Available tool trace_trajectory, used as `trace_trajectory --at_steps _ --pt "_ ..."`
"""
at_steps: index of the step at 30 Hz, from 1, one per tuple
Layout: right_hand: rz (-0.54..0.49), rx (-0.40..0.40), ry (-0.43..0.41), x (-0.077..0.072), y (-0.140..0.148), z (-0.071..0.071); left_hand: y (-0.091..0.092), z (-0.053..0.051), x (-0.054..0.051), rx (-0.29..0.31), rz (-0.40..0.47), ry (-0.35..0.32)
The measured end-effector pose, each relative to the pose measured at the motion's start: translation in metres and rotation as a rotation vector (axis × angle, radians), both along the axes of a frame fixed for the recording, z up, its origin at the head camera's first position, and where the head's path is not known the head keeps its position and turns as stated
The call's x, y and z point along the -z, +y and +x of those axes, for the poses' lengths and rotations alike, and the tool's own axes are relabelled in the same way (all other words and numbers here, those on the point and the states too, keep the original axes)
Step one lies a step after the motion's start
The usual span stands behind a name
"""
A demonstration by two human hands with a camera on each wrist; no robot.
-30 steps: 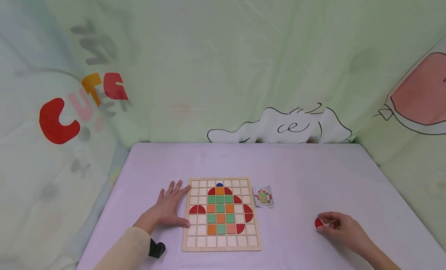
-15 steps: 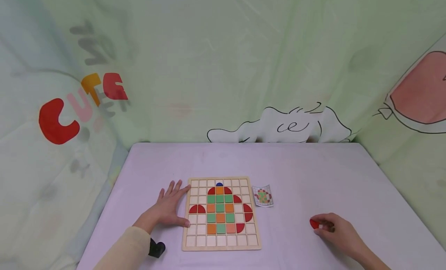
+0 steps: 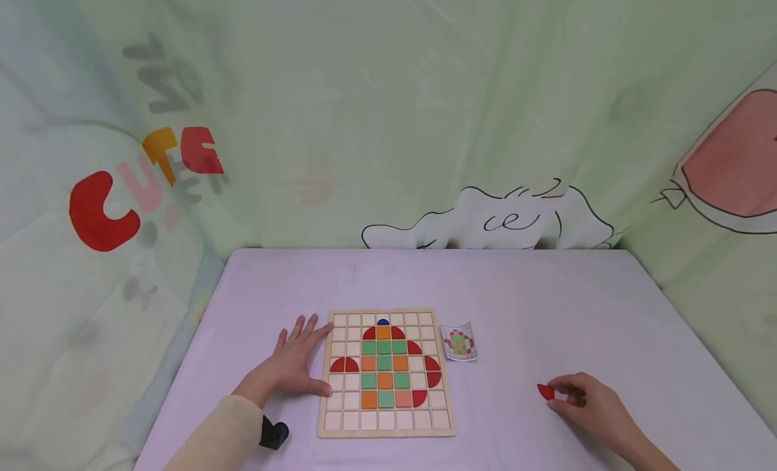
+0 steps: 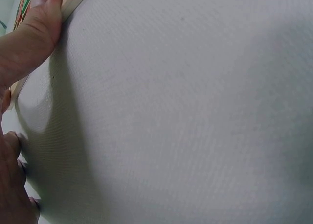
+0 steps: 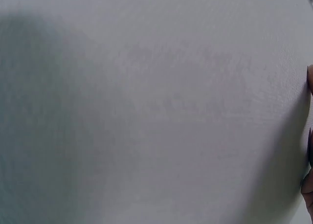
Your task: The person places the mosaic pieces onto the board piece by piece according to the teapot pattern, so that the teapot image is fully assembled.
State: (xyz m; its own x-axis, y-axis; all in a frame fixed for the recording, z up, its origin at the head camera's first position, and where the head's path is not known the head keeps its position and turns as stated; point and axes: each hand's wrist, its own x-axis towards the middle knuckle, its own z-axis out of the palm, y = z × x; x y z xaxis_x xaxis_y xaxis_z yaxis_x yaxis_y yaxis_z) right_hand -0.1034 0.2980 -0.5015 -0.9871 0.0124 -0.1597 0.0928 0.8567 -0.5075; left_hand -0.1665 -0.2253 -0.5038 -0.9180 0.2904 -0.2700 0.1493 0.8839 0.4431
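Observation:
A square wooden grid board [image 3: 386, 433] bears green, orange, red and pink tiles, with a blue half-round piece [image 3: 383, 322] near its top edge. My left hand [image 3: 294, 363] lies with spread fingers against the board's left edge; the left wrist view shows the thumb [image 4: 36, 33] on the wooden rim. Off to the right of the board, my right hand [image 3: 589, 405] pinches a small red tile [image 3: 545, 391] between thumb and fingertips. Only slivers of the right fingers enter the right wrist view, and the tile is out of sight there.
A small printed card [image 3: 459, 342] with a coloured grid pattern lies just right of the board. Near the left forearm, a black object [image 3: 274, 434] is partly hidden by the sleeve. Printed curtains [image 3: 388, 120] stand behind the pale table [image 3: 516, 289].
My right hand has shifted slightly left with the red tile, which has turned between the fingertips and now shows a narrower, pointed outline. The left hand and board stay in place.

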Motion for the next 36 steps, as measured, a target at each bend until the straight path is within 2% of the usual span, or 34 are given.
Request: trace_trajectory --at_steps 7,13,15,20,27,36 --pt "-0.031 -0.026 0.046 -0.007 -0.01 0.002 0.0 0.001 0.0 -0.003 0.003 0.003" --pt "-0.129 -0.122 0.167 -0.015 -0.038 0.0 -0.001 0.0 0.0 0.001 0.009 0.006" --pt "-0.155 -0.151 0.183 -0.019 -0.052 -0.004 -0.001 0.0 0.0 0.002 0.01 0.006" --pt "-0.177 -0.206 0.127 -0.027 -0.091 -0.015 0.0 0.0 0.001 -0.002 0.009 0.007" --pt "-0.221 -0.329 0.073 -0.031 -0.143 -0.027 0.001 0.0 0.001 -0.014 0.002 -0.001" --pt "-0.256 -0.401 0.003 -0.033 -0.206 -0.035 0.0 -0.002 0.003 -0.003 -0.014 -0.004"
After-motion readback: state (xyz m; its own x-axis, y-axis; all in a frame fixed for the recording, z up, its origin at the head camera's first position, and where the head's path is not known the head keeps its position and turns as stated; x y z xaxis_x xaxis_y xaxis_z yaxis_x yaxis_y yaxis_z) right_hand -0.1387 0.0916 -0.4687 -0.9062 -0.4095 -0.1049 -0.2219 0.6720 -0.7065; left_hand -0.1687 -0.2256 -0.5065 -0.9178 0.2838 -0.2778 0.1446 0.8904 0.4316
